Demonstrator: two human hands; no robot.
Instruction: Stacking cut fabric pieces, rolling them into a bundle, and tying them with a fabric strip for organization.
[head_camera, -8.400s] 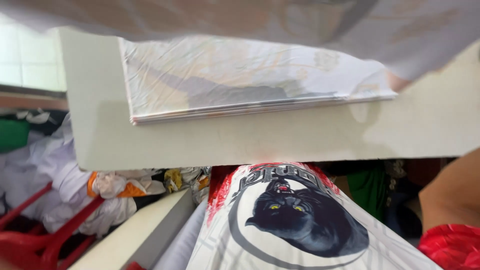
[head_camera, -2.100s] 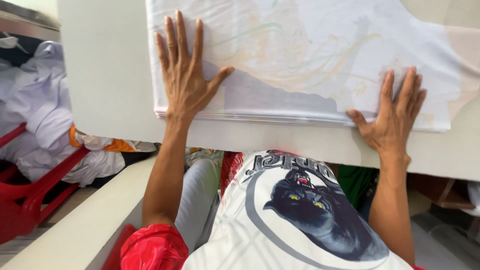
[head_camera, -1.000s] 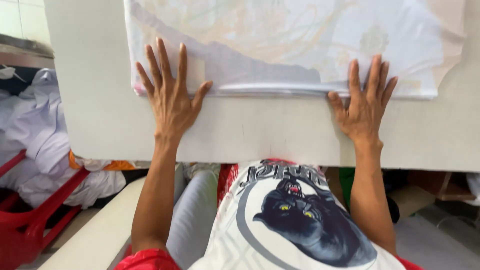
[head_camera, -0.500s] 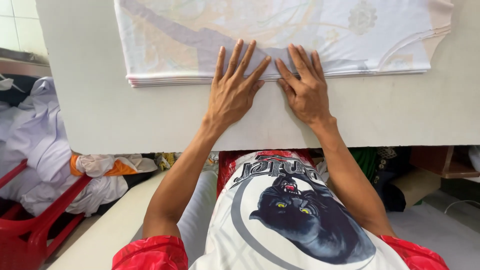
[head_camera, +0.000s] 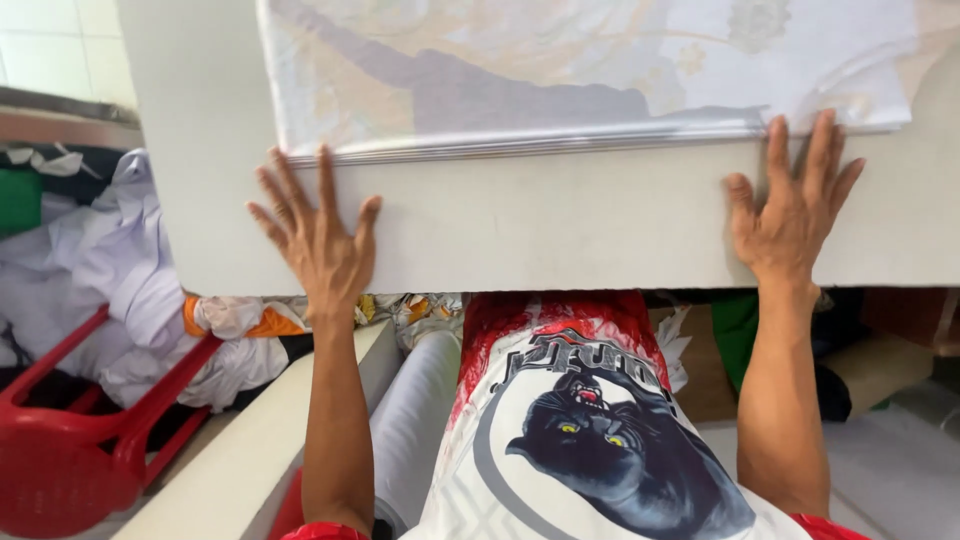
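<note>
A pale tabletop (head_camera: 560, 225) fills the upper half of the frame; directly on it lies a flat stack of printed fabric sheets (head_camera: 560, 70) (edges roughly aligned), with both hands pressed at the stack's near edge.

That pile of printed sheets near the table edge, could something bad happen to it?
Maybe. The pile of printed sheets lies close to the front edge of the white table, so a pull could drag some off. The left hand and right hand press flat by its lower corners, so uneven pushing might skew the layers. Fallen sheets could land among the heaped clothes and the red basket.
</note>
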